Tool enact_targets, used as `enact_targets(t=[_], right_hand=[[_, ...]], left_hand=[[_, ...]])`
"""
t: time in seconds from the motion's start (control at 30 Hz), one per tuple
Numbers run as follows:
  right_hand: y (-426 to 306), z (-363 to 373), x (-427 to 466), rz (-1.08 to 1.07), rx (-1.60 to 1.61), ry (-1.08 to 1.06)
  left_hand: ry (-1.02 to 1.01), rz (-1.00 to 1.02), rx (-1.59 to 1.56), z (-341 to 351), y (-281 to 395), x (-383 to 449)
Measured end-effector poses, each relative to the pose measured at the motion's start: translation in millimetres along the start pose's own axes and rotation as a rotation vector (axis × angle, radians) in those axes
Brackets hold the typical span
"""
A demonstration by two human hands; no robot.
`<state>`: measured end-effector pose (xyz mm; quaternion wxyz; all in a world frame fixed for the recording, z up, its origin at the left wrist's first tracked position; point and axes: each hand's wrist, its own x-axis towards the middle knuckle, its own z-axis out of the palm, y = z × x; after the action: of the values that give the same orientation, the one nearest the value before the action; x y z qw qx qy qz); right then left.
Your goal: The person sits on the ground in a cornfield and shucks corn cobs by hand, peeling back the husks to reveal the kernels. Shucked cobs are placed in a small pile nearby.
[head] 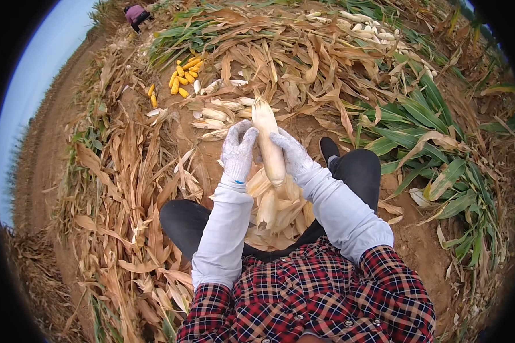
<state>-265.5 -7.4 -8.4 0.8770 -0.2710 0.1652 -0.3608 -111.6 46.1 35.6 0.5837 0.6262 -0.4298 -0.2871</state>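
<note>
An ear of corn in its pale husk (269,148) is held up in front of me, its pointed end away from me and its rounded end towards my lap. My right hand (292,153), in a whitish knit glove, grips its right side. My left hand (239,152), gloved the same way, has its curled fingertips against the left side near the upper half; its thumb is hard to make out. Below the ear, loose dry husks (283,206) lie heaped between my legs. Several ears in husk (214,115) lie on the soil just beyond my left hand.
Husked yellow ears (184,75) are piled ahead to the left. Dry stalks and leaves (133,184) line my left side. Green corn leaves (429,124) lie at the right. A row of pale ears (369,30) stretches across the far right. Another person (136,16) bends down far off.
</note>
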Motion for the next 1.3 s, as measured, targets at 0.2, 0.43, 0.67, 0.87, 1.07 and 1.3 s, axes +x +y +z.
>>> enact_targets(t=[0.2, 0.43, 0.67, 0.87, 1.07, 1.3], right_hand=[[-3, 6, -4, -0.201, -0.353, -0.010], [-6, 1, -3, -0.275, -0.773, 0.120], [-1, -7, 0, -0.315, -0.908, 0.144], [5, -11, 2, -0.285, -0.798, 0.132], [0, 7, -2, -0.107, -0.307, 0.078], [13, -3, 5, 0.123, 0.131, 0.061]], left_hand=[[0.064, 0.016, 0.089, 10, 13, 28], [0.130, 0.038, 0.180, 10, 7, 34], [0.068, 0.073, 0.180, 2, 6, 37], [0.029, 0.063, 0.137, 5, 15, 22], [-0.039, 0.036, -0.064, 5, 11, 0], [0.005, 0.028, -0.051, 11, 23, 4]])
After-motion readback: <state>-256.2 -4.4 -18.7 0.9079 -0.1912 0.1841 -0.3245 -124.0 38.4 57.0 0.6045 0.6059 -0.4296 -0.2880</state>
